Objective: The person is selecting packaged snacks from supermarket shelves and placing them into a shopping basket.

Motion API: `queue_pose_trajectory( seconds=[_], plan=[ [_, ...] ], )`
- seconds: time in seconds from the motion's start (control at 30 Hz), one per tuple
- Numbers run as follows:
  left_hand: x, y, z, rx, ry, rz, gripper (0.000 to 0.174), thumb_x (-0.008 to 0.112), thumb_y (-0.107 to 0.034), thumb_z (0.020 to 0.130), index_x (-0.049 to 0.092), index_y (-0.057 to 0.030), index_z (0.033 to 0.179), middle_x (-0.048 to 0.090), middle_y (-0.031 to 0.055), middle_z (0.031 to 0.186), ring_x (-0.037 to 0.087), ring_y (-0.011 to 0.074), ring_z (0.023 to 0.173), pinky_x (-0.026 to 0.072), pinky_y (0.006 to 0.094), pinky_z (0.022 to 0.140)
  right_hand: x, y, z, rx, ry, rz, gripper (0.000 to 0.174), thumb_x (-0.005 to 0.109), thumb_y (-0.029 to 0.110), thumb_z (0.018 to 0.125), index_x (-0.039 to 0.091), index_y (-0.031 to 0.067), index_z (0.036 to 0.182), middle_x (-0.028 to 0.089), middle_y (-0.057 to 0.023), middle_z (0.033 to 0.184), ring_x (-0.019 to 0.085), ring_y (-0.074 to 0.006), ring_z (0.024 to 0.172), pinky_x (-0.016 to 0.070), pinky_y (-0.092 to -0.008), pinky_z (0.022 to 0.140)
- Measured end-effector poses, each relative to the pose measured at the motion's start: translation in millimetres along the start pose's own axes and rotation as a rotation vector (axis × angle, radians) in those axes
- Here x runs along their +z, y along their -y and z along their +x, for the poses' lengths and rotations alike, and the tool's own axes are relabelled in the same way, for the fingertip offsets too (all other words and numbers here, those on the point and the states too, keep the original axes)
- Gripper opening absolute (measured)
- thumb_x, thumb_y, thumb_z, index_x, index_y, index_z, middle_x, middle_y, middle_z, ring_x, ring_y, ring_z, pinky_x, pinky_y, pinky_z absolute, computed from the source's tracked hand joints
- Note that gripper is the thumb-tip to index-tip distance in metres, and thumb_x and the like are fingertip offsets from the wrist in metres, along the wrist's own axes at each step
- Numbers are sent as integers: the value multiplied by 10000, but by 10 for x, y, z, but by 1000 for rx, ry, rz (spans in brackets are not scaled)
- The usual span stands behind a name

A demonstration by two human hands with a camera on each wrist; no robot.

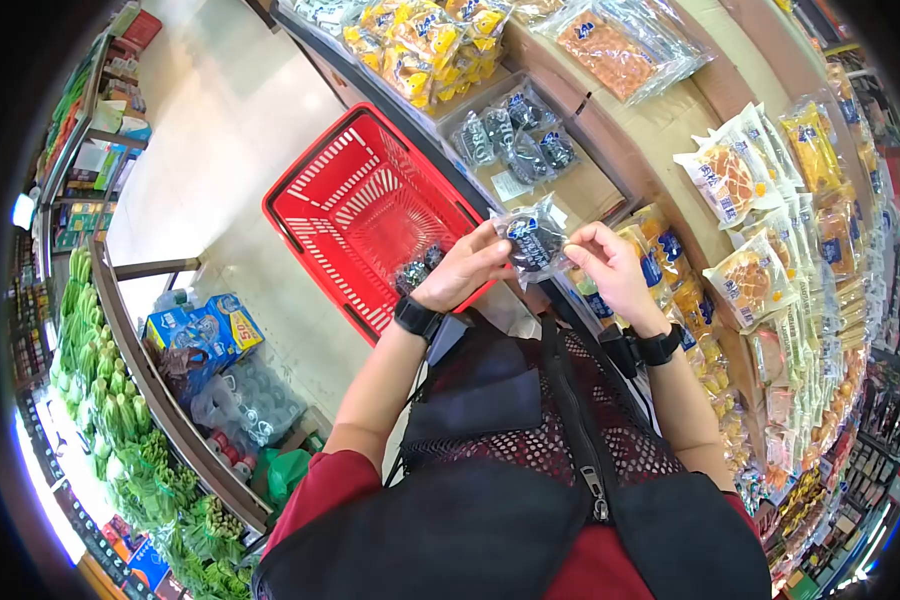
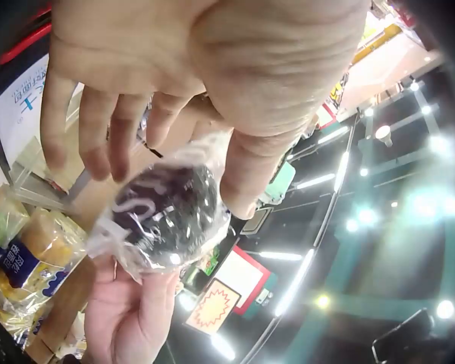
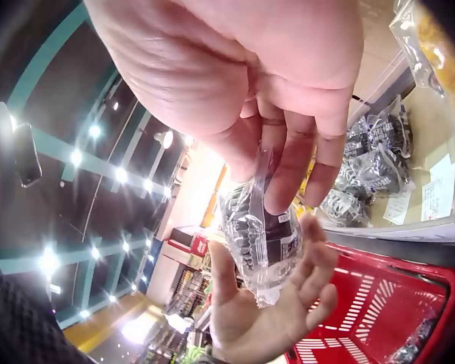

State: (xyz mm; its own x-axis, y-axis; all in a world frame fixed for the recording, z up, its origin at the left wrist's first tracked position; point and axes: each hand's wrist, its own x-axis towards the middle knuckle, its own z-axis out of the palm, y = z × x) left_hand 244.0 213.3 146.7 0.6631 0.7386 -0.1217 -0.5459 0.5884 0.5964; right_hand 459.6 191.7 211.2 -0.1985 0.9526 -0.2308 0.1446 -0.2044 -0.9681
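Observation:
A dark, round packaged snack in clear wrap (image 1: 536,240) is held up in front of the chest. My right hand (image 1: 615,270) pinches the wrapper's edge between thumb and fingertips. In the right wrist view white print shows on the dark snack (image 3: 262,231). My left hand (image 1: 460,272) is at the snack's other side, thumb and fingers spread apart around it; its fingers (image 3: 318,262) lie along the wrapper. Below and left of the hands, a red shopping basket (image 1: 315,235) holds similar dark packets (image 1: 417,268) in its near corner.
A shelf bin (image 1: 595,190) beside the basket holds several more dark packets (image 1: 522,135). Yellow packets (image 1: 415,45) are piled beyond it. Bagged waffles and cakes (image 1: 725,180) line the right shelves. Leafy vegetables (image 1: 120,420) fill a rack at left, with bagged goods (image 1: 250,400) beneath it.

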Motion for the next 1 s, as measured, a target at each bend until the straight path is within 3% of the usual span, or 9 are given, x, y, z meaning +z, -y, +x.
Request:
queue_pose_trajectory(
  seconds=[0.23,0.43,0.5,0.63,0.77,0.8,0.9,0.93,1.0],
  plan=[
    [-545,-11,-230,7,-344,93,469,611,-234,849,444,-68,1255,559,35,1138,561,140,998,468,331,850,-23,10,-19,13,-148,-40,124,521,92,898,549,7,984,609,-54,892,599,-110,748,477,-231,696],
    [-1968,419,-622,-57,-943,300,555,724,-329,740,507,-18,1145,596,66,928,561,136,794,469,275,677,-261,-71,-90,86,-250,-77,157,519,129,906,559,10,1000,625,-55,874,602,-110,741,486,-230,691],
    [-2285,596,-693,-212,-1129,386,621,757,-332,700,495,1,1155,599,86,910,567,142,763,471,274,648,-291,-118,-85,91,-243,-84,165,521,141,907,562,16,1006,628,-50,874,601,-104,741,481,-223,685],
    [-2720,999,-643,-406,-1090,471,581,746,-347,708,510,-33,1136,591,63,854,566,139,722,440,262,579,-253,-119,-19,133,-259,-106,163,519,142,908,568,20,1003,629,-42,872,599,-101,741,473,-215,677],
    [-2804,1241,-403,-304,-1028,596,546,767,-332,682,547,-36,1085,606,30,810,564,104,666,391,239,510,-171,-59,78,183,-287,-152,163,518,134,908,568,8,998,624,-52,865,598,-105,745,486,-225,684],
    [-2889,1304,-348,-363,-1007,559,691,791,-324,652,490,25,1166,621,128,984,619,181,751,490,290,667,-164,-53,97,187,-292,-156,164,518,131,908,567,3,997,622,-56,862,598,-106,746,491,-230,686],
    [-3347,1743,-206,-465,-1039,959,635,768,-352,662,521,-14,1140,636,76,892,602,148,746,475,293,637,-154,-74,136,204,-315,-149,168,522,128,906,565,-5,1000,619,-63,859,598,-110,746,499,-237,690],
    [-3239,1665,-187,-494,-1004,1035,650,758,-366,655,523,-13,1148,638,134,957,620,223,844,481,323,762,-141,-66,141,216,-323,-164,169,525,128,904,566,-3,1004,616,-63,861,597,-109,743,497,-233,687],
    [-3043,1477,-147,-548,-947,1071,643,751,-371,654,530,-18,1144,630,161,984,611,255,891,469,341,801,-124,-87,146,231,-338,-176,169,528,129,903,567,-1,1004,615,-62,858,596,-107,740,496,-231,688]
  ],
)
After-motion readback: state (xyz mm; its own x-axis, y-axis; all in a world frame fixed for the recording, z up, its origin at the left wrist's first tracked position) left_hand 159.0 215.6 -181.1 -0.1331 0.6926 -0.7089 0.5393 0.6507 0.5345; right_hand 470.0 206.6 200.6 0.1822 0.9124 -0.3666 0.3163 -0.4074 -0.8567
